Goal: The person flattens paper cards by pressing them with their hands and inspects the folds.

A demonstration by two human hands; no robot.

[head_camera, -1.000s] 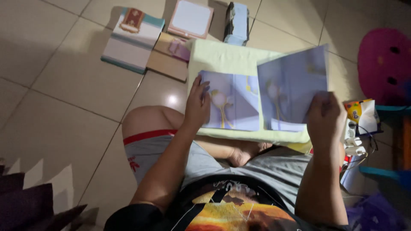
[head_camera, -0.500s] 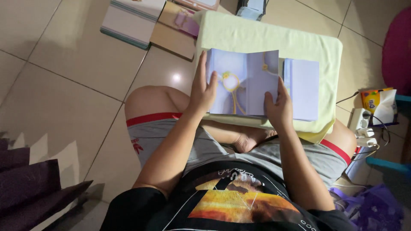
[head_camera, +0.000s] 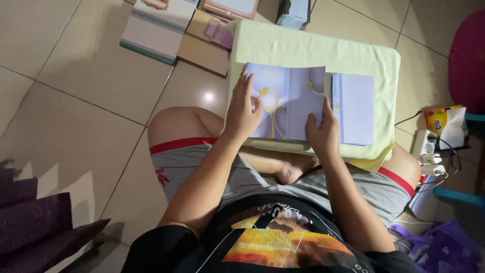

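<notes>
While I sit cross-legged on the tiled floor, this is how things lie.

Left hand: my left hand [head_camera: 243,112] lies flat with fingers spread on the left page of the pale purple booklet [head_camera: 286,101], gripping nothing.

Right hand: my right hand [head_camera: 323,132] pinches the booklet's lower right edge, thumb on top of the page, fingers under it.

Booklet: it lies open on the pale green cushion [head_camera: 313,50], which rests across my lap; a yellow ring-and-ribbon drawing shows on its pages.

Second booklet: a closed purple booklet [head_camera: 354,108] lies just beside the open one, on the same cushion, to my right.

Floor ahead: a stack of books [head_camera: 156,25] lies beyond the cushion.

Floor at right: a tissue pack [head_camera: 444,124] and a white power strip [head_camera: 427,151] sit near my right knee.
</notes>
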